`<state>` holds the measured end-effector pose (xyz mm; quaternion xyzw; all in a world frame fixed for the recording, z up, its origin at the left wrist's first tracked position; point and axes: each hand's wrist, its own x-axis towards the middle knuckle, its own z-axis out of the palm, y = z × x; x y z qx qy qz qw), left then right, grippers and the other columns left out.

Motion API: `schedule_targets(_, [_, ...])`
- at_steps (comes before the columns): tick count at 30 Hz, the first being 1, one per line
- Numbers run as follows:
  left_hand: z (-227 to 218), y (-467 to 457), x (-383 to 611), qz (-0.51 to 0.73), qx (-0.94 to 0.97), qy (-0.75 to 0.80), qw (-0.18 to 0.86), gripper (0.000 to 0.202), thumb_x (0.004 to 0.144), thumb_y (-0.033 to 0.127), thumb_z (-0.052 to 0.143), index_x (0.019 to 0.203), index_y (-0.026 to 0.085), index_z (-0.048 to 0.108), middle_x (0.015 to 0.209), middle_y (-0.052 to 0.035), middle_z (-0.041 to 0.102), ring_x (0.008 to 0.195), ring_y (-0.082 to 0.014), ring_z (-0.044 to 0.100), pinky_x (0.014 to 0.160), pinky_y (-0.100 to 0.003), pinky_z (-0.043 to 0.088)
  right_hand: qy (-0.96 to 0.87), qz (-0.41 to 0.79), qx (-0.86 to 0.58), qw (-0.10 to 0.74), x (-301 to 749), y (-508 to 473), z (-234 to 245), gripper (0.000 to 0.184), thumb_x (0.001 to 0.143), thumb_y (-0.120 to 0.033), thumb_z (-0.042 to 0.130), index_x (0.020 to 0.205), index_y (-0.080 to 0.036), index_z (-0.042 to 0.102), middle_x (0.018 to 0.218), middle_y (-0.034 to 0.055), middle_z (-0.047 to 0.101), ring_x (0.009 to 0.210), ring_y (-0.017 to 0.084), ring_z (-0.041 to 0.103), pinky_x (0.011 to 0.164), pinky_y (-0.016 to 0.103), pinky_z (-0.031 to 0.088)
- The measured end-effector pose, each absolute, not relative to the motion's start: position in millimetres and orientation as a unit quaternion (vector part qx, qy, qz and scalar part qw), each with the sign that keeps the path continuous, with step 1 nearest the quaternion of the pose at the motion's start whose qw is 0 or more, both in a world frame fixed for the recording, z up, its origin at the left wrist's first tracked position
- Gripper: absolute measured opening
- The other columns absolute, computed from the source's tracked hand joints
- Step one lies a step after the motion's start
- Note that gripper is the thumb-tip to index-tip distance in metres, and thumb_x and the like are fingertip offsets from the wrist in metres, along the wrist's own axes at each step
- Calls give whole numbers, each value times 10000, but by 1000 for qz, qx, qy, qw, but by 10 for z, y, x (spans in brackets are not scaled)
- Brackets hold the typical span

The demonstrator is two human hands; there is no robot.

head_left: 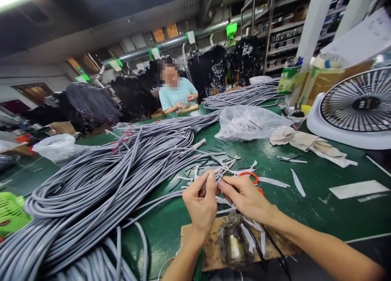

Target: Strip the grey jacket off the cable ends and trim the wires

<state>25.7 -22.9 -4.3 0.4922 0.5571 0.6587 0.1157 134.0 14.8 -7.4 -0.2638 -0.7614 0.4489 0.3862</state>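
My left hand (200,199) is closed around the end of a grey cable (171,197), which runs in from the bundle on the left. Against it, my right hand (246,193) pinches at the cable's tip; the fingers hide most of what lies between them. Just behind the right hand are scissors with orange handles (251,176), partly covered by it. Black and white scraps (195,172) lie scattered around the fingertips. A wooden board (210,248) below my wrists carries a clear-wrapped metal lump (233,242) and black strands.
Large coils of grey cable (100,191) fill the left of the green table (305,207). A plastic bag of white pieces (244,124), a cloth glove (308,144) and a white fan (363,106) stand right. Across the table sits a person in a light blue shirt (180,93).
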Motion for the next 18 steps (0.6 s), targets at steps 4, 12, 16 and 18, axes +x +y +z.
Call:
schedule_targets(4, [-30, -235, 248, 654, 492, 562, 120, 204, 769, 277, 561, 796, 130, 700, 685, -36, 688, 625, -159, 621, 565, -233, 497, -687, 464, -307, 467, 1336, 160, -75, 269, 838, -363, 460, 722, -153, 581, 541, -27, 435, 474, 76, 354, 424, 197, 285])
schedule_targets(12, [-83, -238, 255, 584, 582, 566, 8, 166, 782, 224, 543, 783, 136, 684, 561, -1, 608, 435, -85, 471, 428, -195, 375, -622, 498, -302, 522, 1364, 203, -59, 195, 748, -324, 566, 776, -142, 628, 617, 12, 565, 494, 87, 439, 433, 195, 356])
schedule_targets(16, [-121, -229, 249, 522, 643, 536, -165, 120, 748, 149, 576, 818, 126, 671, 527, 0, 584, 408, -75, 433, 444, -203, 349, -600, 529, -310, 514, 1346, 232, -68, 167, 732, -302, 550, 742, -138, 583, 592, -9, 521, 481, 74, 414, 435, 191, 348])
schedule_targets(18, [-137, -214, 241, 509, 642, 530, -219, 135, 742, 136, 581, 845, 123, 668, 547, -15, 605, 441, -85, 482, 477, -203, 368, -601, 528, -324, 505, 1345, 222, -66, 147, 710, -284, 554, 687, -139, 565, 552, -25, 480, 466, 67, 380, 425, 190, 325])
